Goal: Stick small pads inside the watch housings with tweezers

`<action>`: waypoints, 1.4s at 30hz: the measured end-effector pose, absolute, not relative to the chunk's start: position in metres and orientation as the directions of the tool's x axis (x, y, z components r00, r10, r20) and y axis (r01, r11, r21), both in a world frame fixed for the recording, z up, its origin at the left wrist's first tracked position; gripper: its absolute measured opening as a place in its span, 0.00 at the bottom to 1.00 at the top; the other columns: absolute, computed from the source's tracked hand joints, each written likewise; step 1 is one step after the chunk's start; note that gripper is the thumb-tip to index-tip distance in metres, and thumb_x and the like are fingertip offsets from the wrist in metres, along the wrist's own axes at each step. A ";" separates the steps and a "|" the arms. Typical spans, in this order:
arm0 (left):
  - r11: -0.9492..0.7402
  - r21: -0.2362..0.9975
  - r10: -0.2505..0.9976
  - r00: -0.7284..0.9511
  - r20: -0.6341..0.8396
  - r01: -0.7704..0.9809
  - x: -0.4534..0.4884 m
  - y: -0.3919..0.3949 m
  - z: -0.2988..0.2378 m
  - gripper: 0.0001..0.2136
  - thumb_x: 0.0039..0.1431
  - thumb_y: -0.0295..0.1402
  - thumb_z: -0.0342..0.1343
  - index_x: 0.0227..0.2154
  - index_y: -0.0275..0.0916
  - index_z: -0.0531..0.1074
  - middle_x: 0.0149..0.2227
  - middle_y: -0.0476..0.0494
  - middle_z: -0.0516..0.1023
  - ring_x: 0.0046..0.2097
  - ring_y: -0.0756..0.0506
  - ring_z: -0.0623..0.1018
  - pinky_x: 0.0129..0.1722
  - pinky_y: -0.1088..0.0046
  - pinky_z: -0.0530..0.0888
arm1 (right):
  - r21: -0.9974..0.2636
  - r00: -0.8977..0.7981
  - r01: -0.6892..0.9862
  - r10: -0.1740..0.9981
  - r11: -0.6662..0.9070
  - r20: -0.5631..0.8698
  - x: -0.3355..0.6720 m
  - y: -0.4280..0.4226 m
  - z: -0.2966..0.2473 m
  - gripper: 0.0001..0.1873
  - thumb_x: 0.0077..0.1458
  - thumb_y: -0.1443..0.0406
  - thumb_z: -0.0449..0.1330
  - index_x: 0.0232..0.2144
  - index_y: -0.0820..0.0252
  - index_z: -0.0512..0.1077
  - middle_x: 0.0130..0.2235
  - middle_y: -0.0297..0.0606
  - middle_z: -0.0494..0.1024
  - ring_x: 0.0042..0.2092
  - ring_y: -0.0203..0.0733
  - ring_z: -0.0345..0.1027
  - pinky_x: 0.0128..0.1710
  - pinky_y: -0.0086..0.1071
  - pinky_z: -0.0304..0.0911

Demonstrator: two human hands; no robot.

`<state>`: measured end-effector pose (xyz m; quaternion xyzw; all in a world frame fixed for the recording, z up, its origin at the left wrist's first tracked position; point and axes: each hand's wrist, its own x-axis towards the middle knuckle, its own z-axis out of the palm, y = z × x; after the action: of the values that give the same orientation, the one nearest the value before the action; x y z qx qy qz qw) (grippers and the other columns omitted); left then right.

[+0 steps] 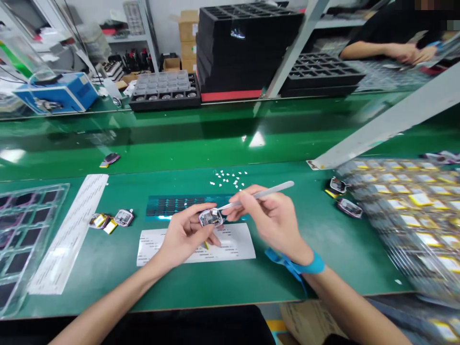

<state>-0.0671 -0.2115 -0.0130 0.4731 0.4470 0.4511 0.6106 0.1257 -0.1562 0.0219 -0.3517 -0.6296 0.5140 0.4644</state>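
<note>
My left hand [183, 235] pinches a small square clear-cased part [211, 218] above a white label sheet [235, 245]. My right hand [276, 220] grips grey tweezers [258, 194], whose tip touches the top edge of that part. A blue wrist strap [305, 266] circles my right wrist. Behind the hands lies a blue strip of small dark pads [172, 205]. Tiny white bits [230, 178] are scattered just beyond it.
Two similar parts [111, 220] lie to the left beside a white paper strip [72, 230] and a clear tray [21, 239]. Clear trays of yellow-tagged parts [413, 211] fill the right. Black trays [247, 48] stand across the belt, where another person's hands [409, 51] work.
</note>
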 end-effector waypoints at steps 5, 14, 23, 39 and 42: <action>0.147 0.976 0.965 0.240 -0.106 -0.159 -0.068 -0.214 -0.014 0.25 0.59 0.34 0.65 0.57 0.31 0.71 0.37 0.38 0.86 0.33 0.42 0.87 0.34 0.67 0.85 | -0.967 -0.424 -0.021 0.874 0.253 0.238 0.117 -0.159 0.009 0.17 0.68 0.57 0.59 0.30 0.59 0.79 0.29 0.36 0.82 0.26 0.33 0.77 0.26 0.24 0.73; 0.101 0.992 0.967 0.241 -0.081 -0.070 -0.068 -0.215 -0.008 0.21 0.58 0.29 0.63 0.54 0.32 0.74 0.34 0.41 0.86 0.29 0.43 0.86 0.31 0.69 0.85 | -0.970 -0.447 0.013 0.869 0.242 0.211 0.118 -0.162 0.008 0.17 0.68 0.58 0.58 0.30 0.59 0.80 0.28 0.35 0.80 0.25 0.32 0.74 0.25 0.25 0.70; 0.072 0.997 0.975 0.215 -0.063 -0.033 -0.066 -0.216 -0.006 0.18 0.56 0.27 0.62 0.51 0.31 0.75 0.34 0.41 0.85 0.28 0.43 0.86 0.29 0.71 0.84 | -0.975 -0.441 0.011 0.876 0.222 0.195 0.117 -0.164 0.006 0.19 0.68 0.57 0.58 0.28 0.59 0.79 0.32 0.37 0.82 0.25 0.33 0.75 0.25 0.26 0.71; 0.051 0.990 0.997 -0.072 -0.042 0.132 -0.087 -0.197 -0.005 0.15 0.65 0.40 0.59 0.45 0.33 0.77 0.30 0.43 0.83 0.26 0.46 0.82 0.29 0.69 0.80 | -0.754 -0.557 0.305 0.751 0.581 0.354 0.141 -0.131 0.013 0.12 0.68 0.59 0.58 0.37 0.52 0.81 0.40 0.35 0.85 0.40 0.43 0.78 0.45 0.40 0.73; 0.025 0.955 0.999 -0.030 -0.016 0.295 -0.094 -0.193 -0.006 0.12 0.66 0.39 0.57 0.42 0.34 0.76 0.24 0.47 0.81 0.25 0.47 0.80 0.27 0.72 0.77 | -0.774 -0.613 0.293 0.732 0.561 0.298 0.140 -0.121 -0.010 0.15 0.69 0.60 0.56 0.34 0.54 0.81 0.42 0.35 0.85 0.41 0.41 0.78 0.44 0.38 0.72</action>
<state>-0.0936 -0.1932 -0.0063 0.5569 0.5809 0.4214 0.4181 0.1401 -0.1213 -0.0103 -0.3101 -0.8263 0.3514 0.3122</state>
